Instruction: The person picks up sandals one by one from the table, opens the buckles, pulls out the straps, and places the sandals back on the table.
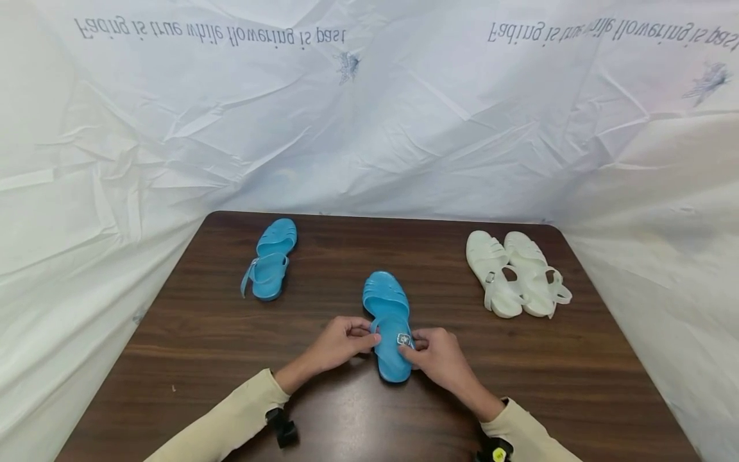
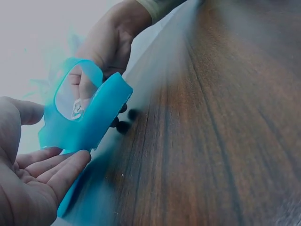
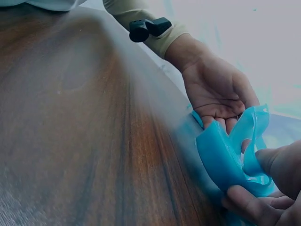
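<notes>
Left hand (image 1: 340,343) and right hand (image 1: 443,360), fingers curled, are gripping a blue sandal (image 1: 390,324) (buckle (image 1: 403,339) showing) between the desk (image 1: 548,378) side edges.

Table (image 1: 231,346) (white sandals (image 1: 526,258), blue sandal (image 1: 270,272) atop)

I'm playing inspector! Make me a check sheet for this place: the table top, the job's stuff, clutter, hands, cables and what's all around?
Surface: dark brown, wood-grain table with rounded far corners.
Job's things: sky-blue, plastic-looking sandal with a silver-coloured buckle, toe pointing away from the person.
Clutter: matching blue sandal at far left; pair of white strappy sandals side by side at far right.
Hands: left hand holds the first sandal's left side; right hand holds its buckle side.
Cables: nothing seen.
Surroundings: crinkled white sheeting behind and at both sides, printed with upside-down words.
</notes>
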The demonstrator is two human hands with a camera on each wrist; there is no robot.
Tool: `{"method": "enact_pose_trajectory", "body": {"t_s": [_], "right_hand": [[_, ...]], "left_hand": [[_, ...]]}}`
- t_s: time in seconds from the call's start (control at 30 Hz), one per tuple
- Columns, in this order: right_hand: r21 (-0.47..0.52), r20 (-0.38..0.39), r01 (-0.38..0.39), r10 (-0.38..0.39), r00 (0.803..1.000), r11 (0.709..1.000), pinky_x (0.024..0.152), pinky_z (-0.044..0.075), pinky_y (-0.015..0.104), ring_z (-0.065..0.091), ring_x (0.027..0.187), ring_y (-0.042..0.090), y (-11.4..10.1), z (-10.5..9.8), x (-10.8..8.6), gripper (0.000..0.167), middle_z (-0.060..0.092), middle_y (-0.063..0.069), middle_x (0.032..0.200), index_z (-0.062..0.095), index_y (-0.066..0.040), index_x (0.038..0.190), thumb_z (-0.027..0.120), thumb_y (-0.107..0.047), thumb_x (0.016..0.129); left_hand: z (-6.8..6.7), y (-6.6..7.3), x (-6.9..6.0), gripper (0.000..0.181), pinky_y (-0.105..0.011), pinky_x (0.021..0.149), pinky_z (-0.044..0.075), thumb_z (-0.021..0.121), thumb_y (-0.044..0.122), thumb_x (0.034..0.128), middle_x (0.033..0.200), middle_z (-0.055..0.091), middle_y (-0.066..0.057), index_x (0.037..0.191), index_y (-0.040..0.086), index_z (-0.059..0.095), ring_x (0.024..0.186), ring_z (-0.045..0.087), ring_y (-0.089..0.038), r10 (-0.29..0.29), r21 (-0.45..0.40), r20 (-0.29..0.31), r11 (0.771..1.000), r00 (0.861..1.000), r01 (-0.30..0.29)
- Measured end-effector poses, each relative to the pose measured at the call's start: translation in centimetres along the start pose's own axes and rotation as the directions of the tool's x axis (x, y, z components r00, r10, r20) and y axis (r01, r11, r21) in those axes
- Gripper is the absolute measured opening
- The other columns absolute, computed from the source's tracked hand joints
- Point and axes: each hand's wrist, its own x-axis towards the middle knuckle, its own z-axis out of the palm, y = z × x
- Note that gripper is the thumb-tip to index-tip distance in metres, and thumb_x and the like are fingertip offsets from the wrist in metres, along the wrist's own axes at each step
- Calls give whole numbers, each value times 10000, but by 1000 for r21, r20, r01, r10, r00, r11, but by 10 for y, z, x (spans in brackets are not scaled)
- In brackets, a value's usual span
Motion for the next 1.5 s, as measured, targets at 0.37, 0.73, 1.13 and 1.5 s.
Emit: {"method": "enact_pose_trajectory", "body": {"t_s": [0.37,0.73,1.13,1.5], "right_hand": [[17,-91,14,-12,996,1000,627,588,238,738,799,96,5,2,0,285,778,60,921,767,16,1100,818,-147,872],[85,-125,13,-3,992,996,569,582,243,732,701,96,5,-5,1,284,777,92,949,755,20,1157,783,-118,911],[67,-133,32,-23,991,997,573,581,236,734,714,101,-2,-11,9,295,774,120,998,751,20,1169,782,-129,916],[18,-163,118,-113,980,993,588,583,240,722,681,91,-22,-15,45,336,775,107,1005,739,-3,1210,774,-190,933]], "left_hand": [[-13,3,-4,310,-355,799,610,664,261,1014,1103,741,-139,1214,27,698,958,739,-273,54,68,19,996,998,-55],[-93,17,-12,315,-519,924,532,700,244,992,1300,691,-37,1288,135,685,1153,650,-204,470,465,-372,841,800,-278],[-188,-27,-6,599,-589,1009,456,674,447,976,1400,609,-197,1432,69,582,1194,595,-411,260,443,-713,887,651,132],[-205,-38,-10,676,-617,1083,408,586,520,1008,1457,539,-257,1443,4,551,1364,491,-432,86,396,-653,886,752,242]]}}
